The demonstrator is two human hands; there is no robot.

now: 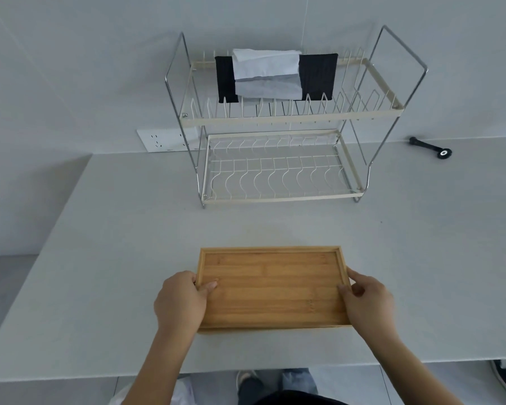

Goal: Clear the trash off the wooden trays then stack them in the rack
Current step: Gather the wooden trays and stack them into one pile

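A rectangular wooden tray (272,285) lies flat on the grey counter near me, its inside bare. At least one more tray edge shows under it along the front. My left hand (181,302) grips the tray's left rim, thumb inside. My right hand (368,305) grips the right rim the same way. A two-tier wire dish rack (281,197) stands behind the tray against the wall. Its lower tier holds nothing. On the upper tier leans a black pouch wrapped with white paper (275,74).
A white socket strip (164,140) sits on the wall left of the rack. A black tool with a round head (431,147) lies on the counter at the far right. The counter's left edge runs diagonally at the left; its front edge is close to my body.
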